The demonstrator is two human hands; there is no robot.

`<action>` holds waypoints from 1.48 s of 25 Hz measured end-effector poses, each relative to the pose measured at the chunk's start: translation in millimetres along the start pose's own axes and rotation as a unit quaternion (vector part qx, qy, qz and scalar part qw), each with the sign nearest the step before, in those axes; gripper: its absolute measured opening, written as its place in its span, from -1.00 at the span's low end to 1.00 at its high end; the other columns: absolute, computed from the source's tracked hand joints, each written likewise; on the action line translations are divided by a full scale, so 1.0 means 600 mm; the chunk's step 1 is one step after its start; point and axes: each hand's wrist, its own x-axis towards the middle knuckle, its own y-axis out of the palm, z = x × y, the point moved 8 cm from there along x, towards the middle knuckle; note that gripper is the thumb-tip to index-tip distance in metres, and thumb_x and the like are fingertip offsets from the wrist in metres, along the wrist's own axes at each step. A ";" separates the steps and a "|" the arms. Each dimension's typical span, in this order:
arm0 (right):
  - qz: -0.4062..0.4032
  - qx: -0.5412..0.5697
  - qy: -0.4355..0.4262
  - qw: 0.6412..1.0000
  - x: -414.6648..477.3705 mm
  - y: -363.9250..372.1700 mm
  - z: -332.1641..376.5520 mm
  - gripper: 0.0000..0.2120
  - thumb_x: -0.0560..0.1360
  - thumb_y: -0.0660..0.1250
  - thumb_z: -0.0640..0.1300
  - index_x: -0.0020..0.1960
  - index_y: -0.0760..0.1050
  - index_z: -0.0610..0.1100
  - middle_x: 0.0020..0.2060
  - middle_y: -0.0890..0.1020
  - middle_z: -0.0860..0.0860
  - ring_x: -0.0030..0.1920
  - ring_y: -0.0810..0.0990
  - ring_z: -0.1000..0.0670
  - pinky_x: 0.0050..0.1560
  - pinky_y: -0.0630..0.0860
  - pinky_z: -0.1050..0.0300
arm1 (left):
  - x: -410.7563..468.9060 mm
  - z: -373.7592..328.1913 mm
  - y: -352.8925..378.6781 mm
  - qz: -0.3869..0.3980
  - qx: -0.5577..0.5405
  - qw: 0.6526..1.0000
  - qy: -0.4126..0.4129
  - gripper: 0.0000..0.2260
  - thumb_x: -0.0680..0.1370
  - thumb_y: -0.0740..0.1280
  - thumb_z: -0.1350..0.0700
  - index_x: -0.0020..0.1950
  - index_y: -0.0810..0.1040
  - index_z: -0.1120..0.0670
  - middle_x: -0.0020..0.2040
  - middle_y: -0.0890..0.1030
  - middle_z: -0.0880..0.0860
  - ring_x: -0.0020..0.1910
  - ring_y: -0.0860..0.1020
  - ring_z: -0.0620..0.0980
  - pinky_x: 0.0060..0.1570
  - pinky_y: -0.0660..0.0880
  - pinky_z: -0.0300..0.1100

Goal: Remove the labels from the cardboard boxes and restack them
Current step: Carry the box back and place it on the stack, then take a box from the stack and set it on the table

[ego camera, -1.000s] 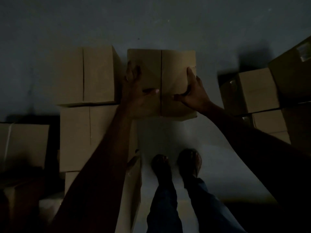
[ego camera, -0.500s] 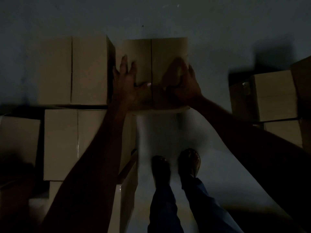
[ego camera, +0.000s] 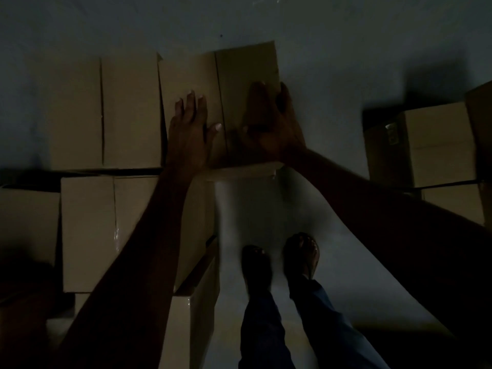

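The room is dim. A brown cardboard box [ego camera: 239, 73] with a centre seam sits against the wall, tight beside another closed box [ego camera: 106, 113] on its left. My left hand [ego camera: 189, 131] lies flat on its top with straight fingers, near the left edge. My right hand [ego camera: 269, 123] rests on the right half of the top, fingers reaching to the right edge. No label shows on this box.
A stack of boxes [ego camera: 101, 230] stands left of my feet [ego camera: 279, 262], with more boxes [ego camera: 26, 222] further left. Another stack [ego camera: 436, 145] stands at the right, one box bearing a small label [ego camera: 391, 133]. Pale floor [ego camera: 266, 209] lies open between the stacks.
The box has gone from held in both hands to set down against the neighbouring box. My left hand has flattened on top, and my right hand has shifted from the side onto the top.
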 end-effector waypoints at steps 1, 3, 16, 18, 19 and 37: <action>-0.002 -0.008 -0.006 1.000 0.003 -0.001 0.002 -0.02 0.42 0.28 0.35 0.67 0.12 -0.15 0.59 0.18 -0.32 0.54 0.26 -0.41 0.56 0.20 -0.04 | 0.003 0.001 -0.002 -0.002 0.000 1.000 -0.001 -0.39 0.70 0.16 -0.13 0.64 0.16 0.18 0.64 0.10 0.26 0.60 0.06 0.36 0.51 0.14 0.16; -0.012 -0.004 -0.013 1.000 -0.009 -0.004 0.002 -0.08 0.47 0.29 0.33 0.66 0.18 -0.14 0.61 0.09 -0.34 0.57 0.18 -0.43 0.47 0.33 -0.22 | 0.009 0.001 -0.006 -0.008 0.003 1.000 0.007 -0.40 0.70 0.16 -0.14 0.64 0.17 0.17 0.64 0.11 0.25 0.61 0.08 0.35 0.51 0.15 0.15; -0.032 -0.063 -0.041 0.997 -0.063 0.010 0.020 -0.30 0.64 0.27 0.14 0.65 0.22 -0.19 0.62 0.12 -0.33 0.61 0.12 -0.41 0.52 0.25 -0.31 | 0.002 0.001 -0.005 -0.003 -0.032 0.999 0.001 -0.42 0.70 0.22 -0.07 0.64 0.19 0.19 0.65 0.11 0.23 0.61 0.05 0.36 0.52 0.14 0.15; -0.043 -0.134 -0.069 0.988 -0.075 0.024 0.030 -0.38 0.69 0.15 0.10 0.63 0.24 -0.25 0.60 0.22 -0.32 0.61 0.15 -0.37 0.58 0.17 -0.32 | -0.004 -0.011 -0.001 -0.003 -0.014 1.000 0.006 -0.45 0.71 0.20 -0.01 0.63 0.18 0.21 0.65 0.13 0.23 0.61 0.07 0.36 0.51 0.17 0.16; -0.041 -0.156 -0.071 0.984 -0.078 0.029 0.030 -0.39 0.71 0.10 0.08 0.64 0.21 -0.25 0.62 0.21 -0.29 0.63 0.13 -0.33 0.61 0.11 -0.29 | -0.005 -0.017 0.002 -0.003 -0.009 1.000 0.007 -0.46 0.71 0.20 0.02 0.63 0.18 0.22 0.64 0.13 0.23 0.61 0.07 0.35 0.51 0.17 0.17; -0.061 -0.224 0.107 0.967 -0.377 -0.258 -0.138 -0.40 0.73 0.10 0.16 0.67 0.15 -0.10 0.65 0.18 -0.20 0.65 0.09 -0.25 0.63 0.00 -0.25 | -0.125 -0.299 -0.085 -0.034 0.070 0.985 0.153 -0.45 0.65 0.20 -0.12 0.55 0.37 0.18 0.49 0.45 0.19 0.49 0.37 0.24 0.41 0.30 0.12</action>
